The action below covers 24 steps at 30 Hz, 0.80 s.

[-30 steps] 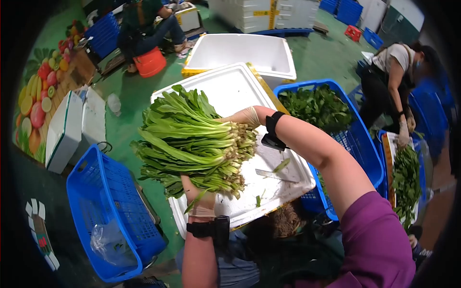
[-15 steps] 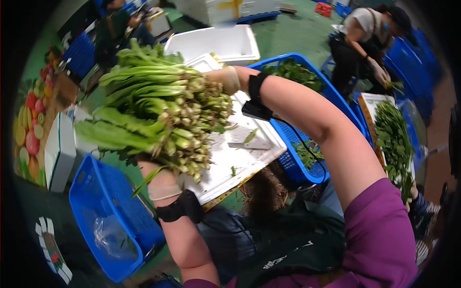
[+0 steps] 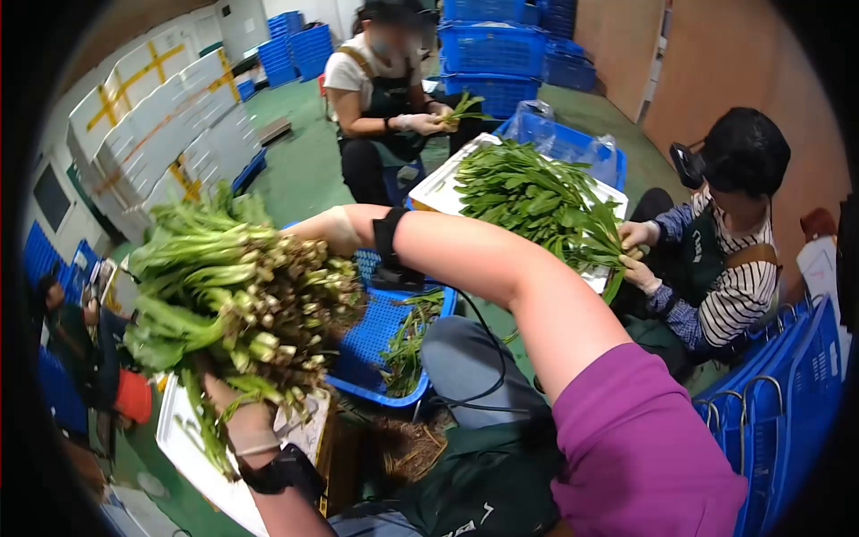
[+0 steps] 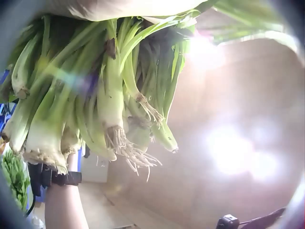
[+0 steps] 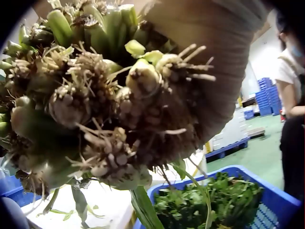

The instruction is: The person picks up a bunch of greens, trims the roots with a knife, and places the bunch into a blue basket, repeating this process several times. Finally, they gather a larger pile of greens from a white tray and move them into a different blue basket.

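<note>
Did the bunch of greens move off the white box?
Yes. The greens moved left, now mostly off the white box, held in both hands.

your left hand [image 3: 243,428] wears a thin, pale, see-through glove, and a black strap with a small black camera block sits around that wrist. your right hand [image 3: 333,229] has the same pale glove, with a black band around the wrist and a black unit fixed under it. a thin black cable runs down from that unit toward your lap. your right arm is bare up to a short magenta sleeve. you wear a dark green apron with white lettering over grey trousers.
</note>
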{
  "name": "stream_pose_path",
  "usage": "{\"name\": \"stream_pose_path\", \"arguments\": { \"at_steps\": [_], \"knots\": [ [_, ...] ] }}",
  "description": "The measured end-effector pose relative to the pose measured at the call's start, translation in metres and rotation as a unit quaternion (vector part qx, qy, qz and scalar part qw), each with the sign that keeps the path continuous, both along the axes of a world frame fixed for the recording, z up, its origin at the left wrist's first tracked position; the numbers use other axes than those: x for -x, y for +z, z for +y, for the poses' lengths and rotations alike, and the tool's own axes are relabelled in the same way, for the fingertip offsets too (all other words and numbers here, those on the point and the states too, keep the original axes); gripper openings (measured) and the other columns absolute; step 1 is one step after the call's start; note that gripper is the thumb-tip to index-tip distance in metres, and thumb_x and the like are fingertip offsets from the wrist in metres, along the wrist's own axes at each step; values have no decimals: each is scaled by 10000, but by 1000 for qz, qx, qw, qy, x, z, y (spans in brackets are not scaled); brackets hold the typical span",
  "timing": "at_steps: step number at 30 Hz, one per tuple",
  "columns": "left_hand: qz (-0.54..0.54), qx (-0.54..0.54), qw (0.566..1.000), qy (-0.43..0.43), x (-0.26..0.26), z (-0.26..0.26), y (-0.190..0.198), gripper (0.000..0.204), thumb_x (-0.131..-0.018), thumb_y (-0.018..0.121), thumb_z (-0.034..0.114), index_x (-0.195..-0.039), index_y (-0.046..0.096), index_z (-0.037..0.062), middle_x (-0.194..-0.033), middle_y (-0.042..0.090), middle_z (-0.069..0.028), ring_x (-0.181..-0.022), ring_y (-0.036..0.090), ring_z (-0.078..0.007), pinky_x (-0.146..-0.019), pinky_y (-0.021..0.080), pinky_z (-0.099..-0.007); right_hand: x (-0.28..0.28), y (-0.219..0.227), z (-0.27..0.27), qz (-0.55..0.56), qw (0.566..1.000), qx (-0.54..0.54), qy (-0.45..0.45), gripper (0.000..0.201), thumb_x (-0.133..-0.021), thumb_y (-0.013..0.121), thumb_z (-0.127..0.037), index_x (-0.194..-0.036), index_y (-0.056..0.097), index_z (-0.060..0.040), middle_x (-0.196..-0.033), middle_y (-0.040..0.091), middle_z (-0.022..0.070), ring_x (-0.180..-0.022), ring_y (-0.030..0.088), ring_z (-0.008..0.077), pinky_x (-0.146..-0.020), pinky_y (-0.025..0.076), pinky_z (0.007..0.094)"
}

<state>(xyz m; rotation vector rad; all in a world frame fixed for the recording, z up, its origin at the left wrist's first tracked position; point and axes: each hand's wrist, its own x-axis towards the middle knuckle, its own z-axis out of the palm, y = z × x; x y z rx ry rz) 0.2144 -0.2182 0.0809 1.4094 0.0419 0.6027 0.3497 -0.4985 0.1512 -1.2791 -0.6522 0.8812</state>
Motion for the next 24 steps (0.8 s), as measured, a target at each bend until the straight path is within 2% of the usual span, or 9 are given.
{"name": "stream_pose_path", "arguments": {
  "at_steps": [2, 3, 6, 8, 10, 12, 14, 22, 24],
  "knots": [
    [41, -16, 998, -47, -32, -47, -9, 553, -974, 521, 574, -1237, 653, 106, -1175, 666, -93, -1014, 661, -257, -872, 568, -444, 13, 8, -60, 25, 997, 43, -53, 548, -1039, 495, -447, -1439, 532, -75, -1451, 563, 96, -1268, 580, 177, -1092, 431, 361],
    [49, 56, 991, -115, -37, -69, -4, 553, -976, 525, 567, -1255, 644, 104, -1200, 660, -92, -1036, 653, -262, -893, 557, -447, 20, 8, -88, 2, 997, 28, -73, 543, -1047, 472, -442, -1447, 524, -79, -1459, 555, 94, -1276, 576, 176, -1093, 431, 371],
    [136, 303, 893, -303, -41, -162, 35, 560, -981, 534, 546, -1311, 615, 99, -1275, 642, -89, -1102, 632, -278, -957, 525, -455, -7, -18, -165, 64, 993, 48, -85, 583, -1049, 432, -487, -1485, 485, -103, -1505, 510, 67, -1338, 522, 187, -1138, 392, 385],
    [178, 356, 843, -362, -46, -209, 45, 569, -985, 541, 531, -1348, 596, 96, -1324, 630, -86, -1147, 617, -289, -999, 504, -461, 7, -14, -209, 56, 982, 56, -170, 517, -1035, 477, -435, -1401, 563, -81, -1374, 626, 101, -1176, 644, 182, -1020, 505, 381],
    [212, 393, 797, -407, -51, -248, 51, 578, -995, 555, 496, -1404, 555, 88, -1391, 600, -93, -1238, 581, -289, -1076, 458, -455, 15, -17, -253, 46, 979, 49, -192, 540, -1030, 512, -436, -1380, 569, -29, -1381, 613, 129, -1190, 631, 207, -1060, 478, 390],
    [234, 402, 761, -452, -60, -279, 51, 587, -988, 557, 512, -1403, 555, 98, -1386, 600, -102, -1231, 582, -301, -1066, 462, -485, 15, -23, -290, 74, 971, 40, -225, 531, -1028, 518, -442, -1353, 590, -27, -1336, 646, 119, -1131, 662, 198, -1005, 520, 384],
    [237, 404, 758, -453, -65, -311, 53, 590, -979, 575, 515, -1393, 562, 95, -1386, 598, -107, -1226, 583, -318, -1058, 469, -497, 11, -24, -318, 85, 943, 119, -299, 547, -1022, 473, -479, -1321, 623, -46, -1342, 645, 118, -1135, 663, 190, -962, 543, 391],
    [274, 389, 709, -521, -124, -387, 32, 578, -976, 599, 484, -1393, 555, 86, -1392, 588, -109, -1236, 574, -329, -1063, 459, -524, -15, -58, -418, 78, 922, 81, -371, 580, -993, 524, -552, -1260, 661, -56, -1241, 700, 86, -993, 705, 173, -843, 589, 343],
    [269, 375, 742, -486, -131, -401, 32, 562, -965, 628, 465, -1385, 566, 98, -1388, 592, -94, -1237, 567, -320, -1068, 453, -519, -27, -53, -430, 76, 926, 61, -364, 555, -988, 558, -519, -1273, 656, -53, -1229, 706, 81, -986, 707, 166, -853, 587, 339]
  ]
}}
